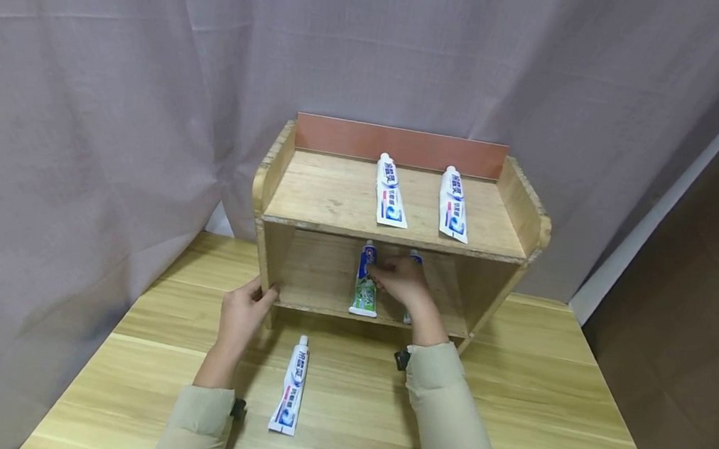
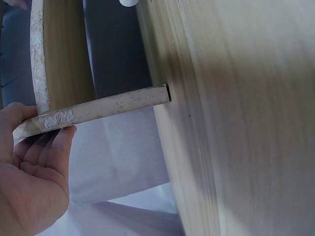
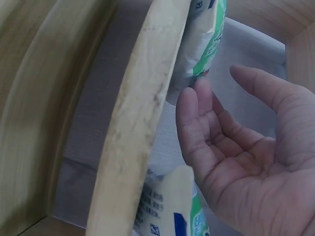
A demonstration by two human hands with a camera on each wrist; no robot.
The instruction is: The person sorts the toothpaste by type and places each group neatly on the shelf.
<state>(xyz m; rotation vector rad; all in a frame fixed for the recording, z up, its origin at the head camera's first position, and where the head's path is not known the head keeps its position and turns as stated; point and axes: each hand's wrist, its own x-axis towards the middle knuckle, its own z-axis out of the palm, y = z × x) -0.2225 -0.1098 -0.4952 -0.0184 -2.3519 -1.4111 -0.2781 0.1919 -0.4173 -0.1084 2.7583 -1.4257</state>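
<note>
On the lower board of a small wooden shelf (image 1: 316, 278) lies a blue-and-green toothpaste tube (image 1: 364, 293), cap toward the back. My right hand (image 1: 404, 282) is just right of it. In the right wrist view, its fingertips (image 3: 189, 101) touch or nearly touch the tube (image 3: 206, 44), while the thumb stands apart from it. A second blue-and-green tube (image 1: 416, 256) lies on the same board, mostly hidden by my right hand and wrist. My left hand (image 1: 242, 318) grips the shelf's left side panel (image 2: 113, 103), fingers on its outer side.
Two white toothpaste tubes, one left (image 1: 391, 191) and one right (image 1: 454, 204), lie on the shelf's top board. Another white tube (image 1: 291, 390) lies on the wooden table (image 1: 343, 408) in front. A grey curtain (image 1: 375, 47) hangs behind the shelf.
</note>
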